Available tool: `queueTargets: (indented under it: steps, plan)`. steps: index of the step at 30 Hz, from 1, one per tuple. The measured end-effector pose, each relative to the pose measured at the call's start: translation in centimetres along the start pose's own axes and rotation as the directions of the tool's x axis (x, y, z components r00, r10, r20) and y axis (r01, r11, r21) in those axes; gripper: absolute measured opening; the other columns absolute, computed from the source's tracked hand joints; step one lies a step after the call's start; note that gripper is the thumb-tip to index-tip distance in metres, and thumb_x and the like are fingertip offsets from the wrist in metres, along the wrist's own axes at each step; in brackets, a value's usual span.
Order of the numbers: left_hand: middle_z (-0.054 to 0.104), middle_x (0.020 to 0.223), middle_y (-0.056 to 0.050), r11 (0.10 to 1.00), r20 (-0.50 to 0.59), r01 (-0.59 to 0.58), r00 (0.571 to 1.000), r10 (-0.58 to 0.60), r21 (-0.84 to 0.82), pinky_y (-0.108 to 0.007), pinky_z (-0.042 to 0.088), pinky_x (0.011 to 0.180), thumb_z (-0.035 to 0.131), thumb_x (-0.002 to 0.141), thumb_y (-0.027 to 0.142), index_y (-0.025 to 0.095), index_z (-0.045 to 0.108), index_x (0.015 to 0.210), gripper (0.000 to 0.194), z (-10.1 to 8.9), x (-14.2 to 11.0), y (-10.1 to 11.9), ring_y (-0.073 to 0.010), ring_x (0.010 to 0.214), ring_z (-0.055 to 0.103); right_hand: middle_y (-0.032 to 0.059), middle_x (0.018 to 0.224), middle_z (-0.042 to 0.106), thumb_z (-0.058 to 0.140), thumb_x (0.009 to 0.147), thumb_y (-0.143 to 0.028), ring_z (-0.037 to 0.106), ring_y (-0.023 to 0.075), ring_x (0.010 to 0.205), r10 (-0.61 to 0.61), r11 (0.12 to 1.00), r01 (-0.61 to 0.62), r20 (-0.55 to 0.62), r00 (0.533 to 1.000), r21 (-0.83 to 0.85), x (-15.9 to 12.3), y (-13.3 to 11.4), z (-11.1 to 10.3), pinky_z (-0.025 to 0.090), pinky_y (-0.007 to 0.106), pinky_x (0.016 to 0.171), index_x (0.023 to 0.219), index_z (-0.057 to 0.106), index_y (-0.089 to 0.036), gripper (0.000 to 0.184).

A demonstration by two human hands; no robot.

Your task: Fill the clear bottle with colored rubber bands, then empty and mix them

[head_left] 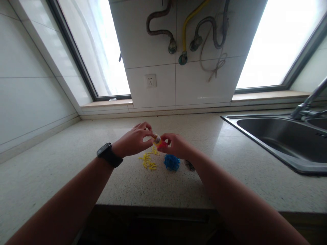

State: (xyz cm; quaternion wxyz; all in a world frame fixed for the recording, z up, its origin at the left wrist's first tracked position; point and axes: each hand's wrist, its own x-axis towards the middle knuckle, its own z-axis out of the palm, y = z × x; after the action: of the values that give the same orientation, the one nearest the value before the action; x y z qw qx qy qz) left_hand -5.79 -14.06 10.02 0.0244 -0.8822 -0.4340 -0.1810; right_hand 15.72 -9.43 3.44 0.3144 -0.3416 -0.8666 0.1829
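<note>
– Behind everything?
– A white tiled wall (pixel 153 92), meeting a pale speckled stone counter (pixel 63 166) with a grey metal sink (pixel 276 136) set into its right side.
– And above the counter?
– Left hand (pixel 134 139) and right hand (pixel 177 144), close together, with a black watch (pixel 109 153) on the left wrist.
– Below them?
– On the counter, a round blue cluster (pixel 171 162), flanked by scattered thin yellow strips (pixel 148 160) on the left and a dark stringy bundle (pixel 189 165) on the right.
– Smallest?
– A small yellow-and-red item (pixel 157 140), too blurred to identify, held between both hands: left fingertips pinching the yellow end, right fingers curled around the red end.
</note>
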Motion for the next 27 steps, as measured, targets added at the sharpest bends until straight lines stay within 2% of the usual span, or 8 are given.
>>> queueTargets:
  steps: [5,12,14,16,21,23,25,27]
  plan:
    - [0.055,0.112,-0.007,1.0,0.091,-0.012,0.996,0.011,0.012,-0.043,0.042,0.097,0.055,0.089,0.042,0.025,0.071,0.108,0.03,-0.07,-0.13,0.18,-0.0227,0.104,0.053,0.003,0.088,0.067,0.073,0.075,-0.042,0.056,0.0147,0.074,-0.036,0.999,0.036,0.017,0.999,-0.022,-0.08,-0.07,-0.06,0.038,0.027,0.069,0.099,0.069,-0.021,0.033]
    - [0.055,0.106,-0.006,0.997,-0.052,-0.007,0.999,0.003,-0.073,-0.038,0.045,0.093,0.057,0.089,0.038,0.022,0.068,0.108,0.028,-0.75,0.02,0.58,-0.0185,0.097,0.055,0.0022,0.086,0.068,0.072,0.075,-0.045,0.055,0.0136,0.069,0.015,0.999,-0.014,-0.01,1.0,0.049,-0.01,0.22,0.03,0.038,0.026,0.064,0.1,0.068,-0.021,0.035]
    - [0.055,0.106,-0.006,0.996,-0.064,0.001,0.998,-0.007,-0.094,-0.037,0.045,0.092,0.057,0.089,0.037,0.021,0.069,0.104,0.025,-0.8,0.05,0.6,-0.0178,0.095,0.055,0.0023,0.087,0.068,0.073,0.075,-0.046,0.055,0.0136,0.069,0.021,0.997,-0.02,-0.011,1.0,0.073,0.02,0.21,0.03,0.038,0.026,0.063,0.102,0.068,-0.021,0.037]
    - [0.055,0.108,-0.007,0.994,-0.035,0.01,0.999,-0.014,-0.107,-0.037,0.046,0.091,0.057,0.089,0.038,0.022,0.071,0.101,0.025,-0.71,0.05,0.49,-0.0182,0.097,0.055,0.0025,0.088,0.068,0.073,0.075,-0.046,0.055,0.0134,0.069,0.005,0.997,-0.003,-0.015,1.0,0.074,0.02,0.11,-0.01,0.038,0.026,0.064,0.101,0.068,-0.021,0.036]
    - [0.057,0.109,-0.006,0.992,0.12,0.005,0.993,0.01,-0.127,-0.038,0.047,0.09,0.057,0.089,0.041,0.025,0.073,0.1,0.025,-0.46,-0.04,0.08,-0.0191,0.098,0.056,0.0026,0.087,0.067,0.075,0.073,-0.043,0.055,0.0139,0.072,-0.059,0.998,0.059,-0.027,0.998,-0.007,-0.09,-0.17,-0.14,0.039,0.027,0.068,0.099,0.068,-0.021,0.035]
    - [0.057,0.109,-0.006,0.989,0.135,-0.006,0.991,0.026,-0.146,-0.037,0.047,0.089,0.058,0.089,0.04,0.025,0.073,0.1,0.025,-0.45,-0.05,0.08,-0.0189,0.097,0.057,0.0024,0.087,0.068,0.075,0.073,-0.043,0.055,0.0139,0.072,-0.065,0.998,0.065,-0.026,0.998,-0.006,-0.11,-0.18,-0.17,0.04,0.028,0.069,0.098,0.069,-0.021,0.034]
    - [0.058,0.109,-0.007,0.985,0.091,-0.008,0.996,0.024,-0.174,-0.036,0.048,0.087,0.058,0.088,0.041,0.024,0.072,0.101,0.025,-0.45,-0.03,0.17,-0.0188,0.096,0.057,0.0024,0.088,0.068,0.075,0.073,-0.043,0.056,0.0139,0.072,-0.053,0.998,0.054,-0.028,0.998,0.032,-0.08,-0.1,-0.22,0.04,0.028,0.069,0.099,0.069,-0.021,0.034]
    - [0.059,0.11,-0.007,0.978,0.0,0.002,1.0,-0.002,-0.21,-0.034,0.05,0.082,0.059,0.089,0.039,0.022,0.069,0.107,0.027,-0.42,0.04,0.26,-0.018,0.094,0.057,0.0028,0.088,0.069,0.074,0.074,-0.043,0.057,0.014,0.072,-0.013,0.994,0.016,-0.033,0.999,0.105,0.0,0.08,-0.32,0.042,0.028,0.068,0.1,0.069,-0.021,0.034]
